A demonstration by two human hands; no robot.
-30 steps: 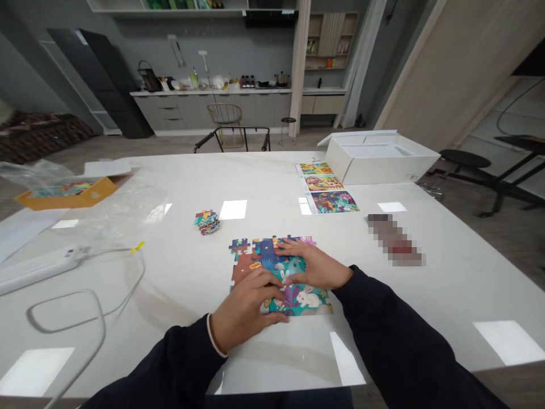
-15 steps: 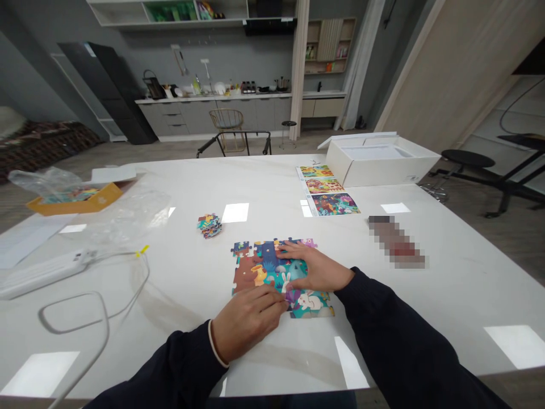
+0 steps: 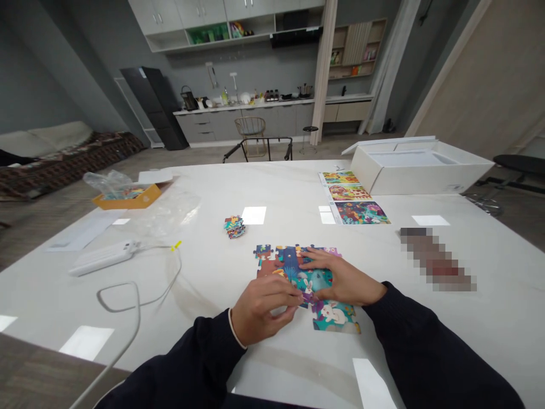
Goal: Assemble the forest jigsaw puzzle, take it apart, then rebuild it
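Note:
A partly joined jigsaw puzzle (image 3: 334, 318) lies on the white table, printed with white rabbits, plants and brown and blue areas. My right hand (image 3: 349, 278) rests on its right part, fingers spread, pressing it flat. My left hand (image 3: 268, 307) is at the lower edge, thumb and fingertips pinched on a purple-and-teal puzzle piece beside the upper rabbit. That piece is mostly covered by the fingers, and the hand hides the puzzle's lower left. Behind and to the left sits a small stack of loose puzzle pieces (image 3: 235, 226).
Printed picture sheets (image 3: 361, 212) lie before an open white box (image 3: 426, 173). At left are a yellow box (image 3: 128, 196) with pieces and a plastic bag, clear wrapping (image 3: 174, 210), papers, and a white power strip (image 3: 104, 257) with its looping cable. A pixelated object (image 3: 436, 259) lies at right.
The head view has turned left and up, shifting the scene rightward. My left hand has lifted slightly, its fingers now in a clearer pinch. My right hand stays on the puzzle.

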